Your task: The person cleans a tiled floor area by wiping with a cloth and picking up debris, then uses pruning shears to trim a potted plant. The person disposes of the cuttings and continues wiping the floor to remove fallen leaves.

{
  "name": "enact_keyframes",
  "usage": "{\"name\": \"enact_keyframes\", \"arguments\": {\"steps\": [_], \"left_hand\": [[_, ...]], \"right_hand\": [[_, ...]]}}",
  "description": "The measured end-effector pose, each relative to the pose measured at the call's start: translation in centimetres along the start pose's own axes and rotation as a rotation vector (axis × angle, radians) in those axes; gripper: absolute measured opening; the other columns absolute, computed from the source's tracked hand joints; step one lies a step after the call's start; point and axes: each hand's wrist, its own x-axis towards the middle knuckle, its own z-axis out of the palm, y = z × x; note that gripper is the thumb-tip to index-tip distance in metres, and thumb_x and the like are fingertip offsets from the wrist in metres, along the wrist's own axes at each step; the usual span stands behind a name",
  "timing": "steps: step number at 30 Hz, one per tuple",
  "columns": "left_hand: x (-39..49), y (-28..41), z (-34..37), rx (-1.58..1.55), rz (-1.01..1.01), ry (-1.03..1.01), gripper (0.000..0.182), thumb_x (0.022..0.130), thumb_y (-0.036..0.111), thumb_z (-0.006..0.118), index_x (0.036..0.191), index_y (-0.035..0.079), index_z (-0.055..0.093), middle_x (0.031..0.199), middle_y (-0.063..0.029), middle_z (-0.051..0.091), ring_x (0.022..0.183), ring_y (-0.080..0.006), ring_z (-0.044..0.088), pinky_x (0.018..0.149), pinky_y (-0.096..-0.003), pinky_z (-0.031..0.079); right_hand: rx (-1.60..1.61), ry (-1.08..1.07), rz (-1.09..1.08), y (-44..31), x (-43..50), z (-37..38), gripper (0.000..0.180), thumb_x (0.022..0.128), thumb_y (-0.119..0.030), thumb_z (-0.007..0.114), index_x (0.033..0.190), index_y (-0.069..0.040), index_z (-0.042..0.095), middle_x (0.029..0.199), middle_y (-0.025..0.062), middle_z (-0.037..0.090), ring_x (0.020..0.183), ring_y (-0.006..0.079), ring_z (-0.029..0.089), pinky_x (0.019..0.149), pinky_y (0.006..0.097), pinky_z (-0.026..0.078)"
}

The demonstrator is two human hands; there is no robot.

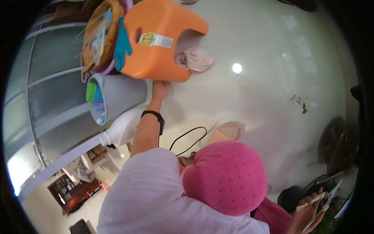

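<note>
My left hand [159, 88], with a black watch on the wrist, is at the near side of an orange plastic stool [163, 17] and appears to grip its edge. Most of those fingers are hidden behind the stool, which bears a sticker with writing. Far off at the lower right, my right hand [306, 212] holds garden shears [317, 201] with cream handles and spread metal blades. A pale pink cloth [198, 60] lies crumpled by the stool's legs. Beside my left forearm are a grey bucket [125, 90] of bottles and a white plastic jug [124, 127].
A round wooden tray [117, 14] with clothes hangers sits beyond the bucket, and a teal rubber glove [122, 46] hangs by the stool. A black cable loop [187, 137] lies on the glossy tiled floor [263, 93]. Leaf bits [304, 108] are scattered at right.
</note>
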Motion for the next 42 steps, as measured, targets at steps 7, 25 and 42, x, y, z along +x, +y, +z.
{"name": "enact_keyframes", "arguments": {"steps": [7,25,42], "left_hand": [[-5.4,3.3,7.5,0.140,-0.083,0.267,0.060,0.098,0.033,0.044,0.144,-0.005,0.036,0.154,-0.0267,0.028,0.144,-0.0451,0.022,0.117,-0.0527,0.016],[-6.6,41.1,15.8,-0.543,0.885,-0.236,0.063,0.089,0.012,0.058,0.143,-0.007,0.033,0.154,-0.0225,0.029,0.144,-0.0386,0.025,0.118,-0.0492,0.018],[10.0,27.8,9.9,-0.238,0.391,0.474,0.035,0.086,0.002,0.052,0.120,0.003,0.062,0.122,-0.0170,0.060,0.117,-0.0353,0.052,0.103,-0.0464,0.038]], "right_hand": [[-0.071,0.033,-0.047,1.0,-0.7,0.0,0.081,0.094,-0.040,0.061,0.151,0.002,0.021,0.120,0.0129,0.050,0.098,0.0206,0.051,0.086,0.0331,0.044],[-0.102,0.107,-0.189,0.9,-2.2,-1.9,0.079,0.094,-0.041,0.059,0.149,0.004,0.025,0.116,0.0134,0.055,0.092,0.0202,0.054,0.078,0.0314,0.046],[-0.214,0.167,-0.189,1.3,-1.3,-0.2,0.082,0.094,-0.044,0.058,0.149,0.006,0.024,0.114,0.0122,0.053,0.091,0.0185,0.054,0.078,0.0300,0.044]]}}
